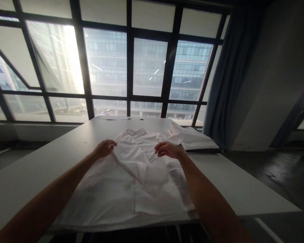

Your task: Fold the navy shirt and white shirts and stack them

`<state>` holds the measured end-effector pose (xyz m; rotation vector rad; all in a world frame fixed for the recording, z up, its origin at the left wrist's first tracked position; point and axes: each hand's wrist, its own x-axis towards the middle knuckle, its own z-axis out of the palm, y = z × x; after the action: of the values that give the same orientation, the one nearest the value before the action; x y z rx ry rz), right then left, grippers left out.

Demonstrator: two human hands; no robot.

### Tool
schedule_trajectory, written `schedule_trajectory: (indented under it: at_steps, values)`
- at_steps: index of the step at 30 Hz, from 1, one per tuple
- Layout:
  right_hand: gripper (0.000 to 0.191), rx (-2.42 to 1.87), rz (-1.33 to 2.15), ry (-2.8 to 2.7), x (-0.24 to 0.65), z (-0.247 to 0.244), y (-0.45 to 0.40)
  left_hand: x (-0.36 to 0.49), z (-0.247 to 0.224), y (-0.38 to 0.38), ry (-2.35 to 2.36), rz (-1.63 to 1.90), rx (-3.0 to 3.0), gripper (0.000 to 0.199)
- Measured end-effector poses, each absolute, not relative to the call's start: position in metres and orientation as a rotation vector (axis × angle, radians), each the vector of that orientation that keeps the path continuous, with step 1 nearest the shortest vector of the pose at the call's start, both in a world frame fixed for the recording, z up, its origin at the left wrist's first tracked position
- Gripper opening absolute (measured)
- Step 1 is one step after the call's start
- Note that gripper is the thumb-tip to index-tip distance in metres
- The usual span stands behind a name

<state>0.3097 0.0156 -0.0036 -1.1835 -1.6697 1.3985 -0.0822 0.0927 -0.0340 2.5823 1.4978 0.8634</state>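
Observation:
A white collared garment (111,192) lies spread on the white table, its collar toward the window and its hem along the near edge. One sleeve is folded across its middle. At the garment's left side, my left hand (105,147) has its fingers closed at the cloth's edge, pinching the white fabric. My right hand (167,149) is over the upper right part of the garment, its fingers curled and apart, with nothing visible held between them.
More folded white cloth (190,136) lies on a dark flat item at the table's right edge. The white table (63,148) reaches toward large windows. A blue curtain (225,84) hangs at the right.

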Motion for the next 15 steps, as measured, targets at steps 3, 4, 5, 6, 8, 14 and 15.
schedule_trajectory:
  at_steps: [3,4,5,6,8,14,15]
  values:
    - [0.039,-1.421,1.372,-1.837,0.296,-0.005,0.013,-0.093,-0.041,0.100,1.676,0.847,2.633,0.031]
    - [0.045,-1.517,1.335,-1.937,0.290,-0.004,0.011,-0.097,-0.044,0.102,1.698,0.796,2.632,0.032]
    - [0.051,-1.596,1.306,-2.035,0.285,-0.003,0.009,-0.101,-0.046,0.106,1.704,0.739,2.625,0.032]
    - [0.054,-1.652,1.306,-2.114,0.280,-0.001,0.006,-0.105,-0.048,0.109,1.697,0.691,2.613,0.032]
    - [0.060,-1.686,1.417,-2.202,0.274,0.004,-0.001,-0.111,-0.051,0.114,1.683,0.653,2.579,0.034]
    - [0.052,-1.642,1.759,-2.292,0.267,0.006,-0.006,-0.115,-0.053,0.115,1.730,0.651,2.563,0.029]
    - [0.047,-1.628,1.740,-2.265,0.266,0.005,-0.004,-0.115,-0.053,0.114,1.756,0.651,2.569,0.027]
